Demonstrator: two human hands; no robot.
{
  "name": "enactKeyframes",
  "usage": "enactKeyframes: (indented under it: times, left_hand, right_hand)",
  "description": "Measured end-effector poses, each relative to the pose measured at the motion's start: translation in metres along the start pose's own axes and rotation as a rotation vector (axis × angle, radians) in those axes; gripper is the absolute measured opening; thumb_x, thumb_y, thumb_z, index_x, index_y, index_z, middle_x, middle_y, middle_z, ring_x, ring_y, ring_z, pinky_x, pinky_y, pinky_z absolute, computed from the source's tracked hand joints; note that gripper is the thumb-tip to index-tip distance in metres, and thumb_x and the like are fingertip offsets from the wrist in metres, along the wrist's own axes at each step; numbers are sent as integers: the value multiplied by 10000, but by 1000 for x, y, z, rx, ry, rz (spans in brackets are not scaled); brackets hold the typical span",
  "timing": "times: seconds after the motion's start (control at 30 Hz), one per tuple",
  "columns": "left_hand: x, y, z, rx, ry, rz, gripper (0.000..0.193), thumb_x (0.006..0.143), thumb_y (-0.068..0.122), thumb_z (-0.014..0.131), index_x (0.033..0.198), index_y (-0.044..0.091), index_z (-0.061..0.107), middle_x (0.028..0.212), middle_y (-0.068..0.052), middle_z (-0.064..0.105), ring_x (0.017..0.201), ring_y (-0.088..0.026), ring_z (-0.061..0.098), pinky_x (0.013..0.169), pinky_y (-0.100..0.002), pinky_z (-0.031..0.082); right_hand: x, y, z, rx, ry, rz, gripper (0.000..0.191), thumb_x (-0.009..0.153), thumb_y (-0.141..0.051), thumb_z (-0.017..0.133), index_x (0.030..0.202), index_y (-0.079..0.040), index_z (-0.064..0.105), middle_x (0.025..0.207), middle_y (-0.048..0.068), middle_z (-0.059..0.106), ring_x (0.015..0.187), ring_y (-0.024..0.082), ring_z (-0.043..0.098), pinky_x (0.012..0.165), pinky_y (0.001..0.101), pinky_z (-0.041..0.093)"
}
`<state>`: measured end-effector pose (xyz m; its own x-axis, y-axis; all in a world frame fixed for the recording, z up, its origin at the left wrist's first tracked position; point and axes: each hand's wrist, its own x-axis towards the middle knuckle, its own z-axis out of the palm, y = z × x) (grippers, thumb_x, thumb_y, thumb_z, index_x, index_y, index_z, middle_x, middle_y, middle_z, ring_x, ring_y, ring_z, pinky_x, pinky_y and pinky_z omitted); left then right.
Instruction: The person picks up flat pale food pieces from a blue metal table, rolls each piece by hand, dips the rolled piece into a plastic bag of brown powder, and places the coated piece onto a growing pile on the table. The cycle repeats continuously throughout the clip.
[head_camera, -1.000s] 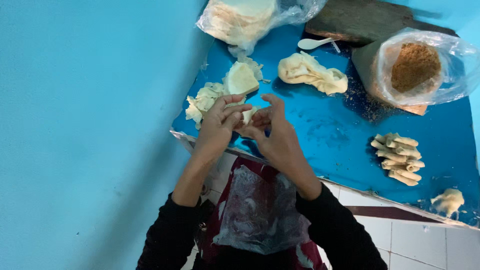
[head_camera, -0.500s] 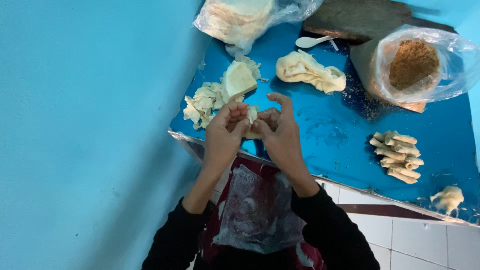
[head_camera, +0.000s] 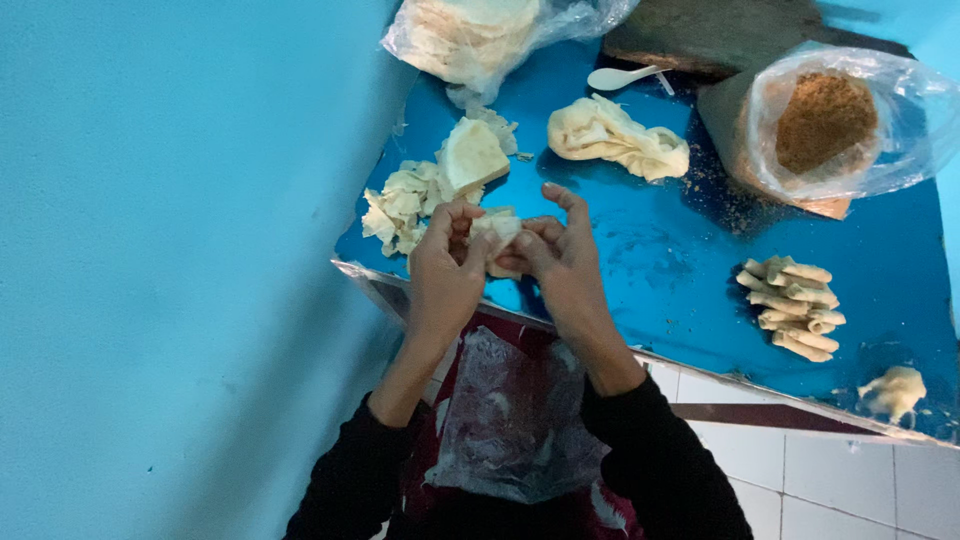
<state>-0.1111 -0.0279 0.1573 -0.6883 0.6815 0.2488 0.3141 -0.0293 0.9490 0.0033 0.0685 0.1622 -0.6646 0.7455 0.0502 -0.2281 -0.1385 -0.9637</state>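
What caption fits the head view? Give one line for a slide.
Both hands, left hand and right hand, pinch a small dough wrapper above a blue table beside finished rolls.

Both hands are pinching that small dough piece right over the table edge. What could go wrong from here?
1. The dough piece is held in fingertips of the left hand and right hand above the blue table's front edge; a slip could drop it onto the lap.
2. The open bag of brown filling has crumbs scattered beside it; more may spill.
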Motion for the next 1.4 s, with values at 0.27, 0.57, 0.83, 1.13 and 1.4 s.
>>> enactKeyframes:
  times: [0.27, 0.57, 0.83, 1.13, 1.4]
  left_hand:
    - [-7, 5, 2, 16, 31, 6, 197, 990, 32, 649, 1185, 50, 628, 960, -74, 694, 822, -128, 646, 710, -289, 550]
    - [-24, 43, -1, 493, 294, 554, 279, 978, 45, 633, 1253, 56, 583, 1169, -167, 634, 1048, -291, 624, 881, -382, 528]
    - [-62, 35, 73, -752, -359, -174, 363, 1061, 186, 607, 1360, -19, 614, 1216, -94, 703, 1082, -168, 679, 933, -333, 581]
    - [-87, 30, 73, -460, -359, -132, 263, 1054, 119, 619, 1270, 5, 718, 1108, -53, 649, 862, -112, 629, 770, -286, 535]
    - [-97, 33, 17, -441, -321, -256, 244, 1004, 103, 619, 1224, 26, 691, 1098, -14, 708, 992, -91, 641, 875, -253, 531]
  right_hand:
    - [2, -8, -17, -19, 95, -205, 569, 940, 34, 663, 1425, -42, 375, 1053, 85, 598, 921, 171, 655, 754, 311, 586]
    - [-27, -125, -80, 38, 31, -228, 462, 1000, 67, 605, 1433, -21, 470, 1077, 96, 652, 975, 185, 650, 811, 314, 546]
    - [-64, -123, -69, -529, -144, -208, 499, 963, 47, 627, 1421, -94, 486, 1115, 87, 731, 1081, 185, 703, 903, 326, 590]
    - [-84, -124, -101, -876, -216, -18, 527, 871, -61, 750, 1348, -162, 549, 953, 55, 713, 869, 176, 722, 700, 319, 597]
    - [-52, -129, -140, -1559, -127, -376, 350, 963, -102, 666, 1284, -100, 527, 944, 142, 691, 843, 318, 704, 673, 430, 543]
